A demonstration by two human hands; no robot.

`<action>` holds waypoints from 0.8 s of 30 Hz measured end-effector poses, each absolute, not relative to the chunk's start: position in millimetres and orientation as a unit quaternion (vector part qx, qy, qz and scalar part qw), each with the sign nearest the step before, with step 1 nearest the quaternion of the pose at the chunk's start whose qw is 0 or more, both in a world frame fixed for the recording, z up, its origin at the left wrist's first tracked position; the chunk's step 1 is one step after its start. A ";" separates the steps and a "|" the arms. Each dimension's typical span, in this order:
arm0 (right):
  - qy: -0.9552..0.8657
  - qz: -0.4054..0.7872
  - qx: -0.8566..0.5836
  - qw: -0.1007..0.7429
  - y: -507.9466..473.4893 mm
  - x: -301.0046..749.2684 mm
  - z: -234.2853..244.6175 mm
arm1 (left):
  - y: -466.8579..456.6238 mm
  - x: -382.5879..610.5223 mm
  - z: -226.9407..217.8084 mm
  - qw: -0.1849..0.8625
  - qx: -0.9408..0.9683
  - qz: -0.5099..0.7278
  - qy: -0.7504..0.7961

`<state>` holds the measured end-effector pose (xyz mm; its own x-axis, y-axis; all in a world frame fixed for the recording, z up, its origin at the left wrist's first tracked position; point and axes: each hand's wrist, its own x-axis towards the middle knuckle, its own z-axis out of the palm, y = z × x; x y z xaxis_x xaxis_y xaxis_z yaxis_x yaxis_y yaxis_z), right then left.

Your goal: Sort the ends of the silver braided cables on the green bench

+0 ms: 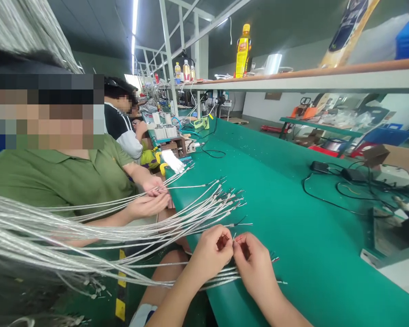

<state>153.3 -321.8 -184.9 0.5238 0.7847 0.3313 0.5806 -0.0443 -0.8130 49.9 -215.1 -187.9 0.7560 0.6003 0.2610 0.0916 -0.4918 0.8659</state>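
Silver braided cables [98,245], a huge sheaf of them, sweep in from the left and run right under the person's hands! The left hand [207,254] and right hand [254,268] meet above the green desk [293,190], and their fingers [223,236] are pinched closed, tip to tip, on a cable end [233,240]. Those fingertips hide most of it, so just how many strands sit in the grip is hard to make out. Immediately right of the fingers, thin wire tips [275,260], some red, some dark, poke out over the desk. Up above the fingers, a fan of cut cable ends [228,202] bristles across the green surface. Well left of the fingers, a co-worker in an olive-green shirt [54,177] has both hands [153,185] among the cables, and the sheaf's far end is cut off by the frame edge. Farther along the desk sits a white bundle [172,161], too blurred to name, with a person in a black-and-white top [122,131] beyond it. Off to the right of the fingers lie black power adapters [327,169] with tangled cords, while a yellow bottle [242,52] stands high on a shelf [293,79].
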 end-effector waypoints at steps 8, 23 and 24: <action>-0.436 0.166 -0.708 0.530 -322.3 153.8 -188.4 | -212.1 47.5 -180.9 0.493 0.811 0.252 0.188; -0.434 0.141 -0.722 0.521 -321.2 156.3 -192.7 | -212.7 49.1 -186.4 0.433 0.832 0.294 0.184; -0.434 0.136 -0.723 0.520 -321.1 155.7 -192.1 | -213.1 49.5 -187.5 0.427 0.834 0.295 0.187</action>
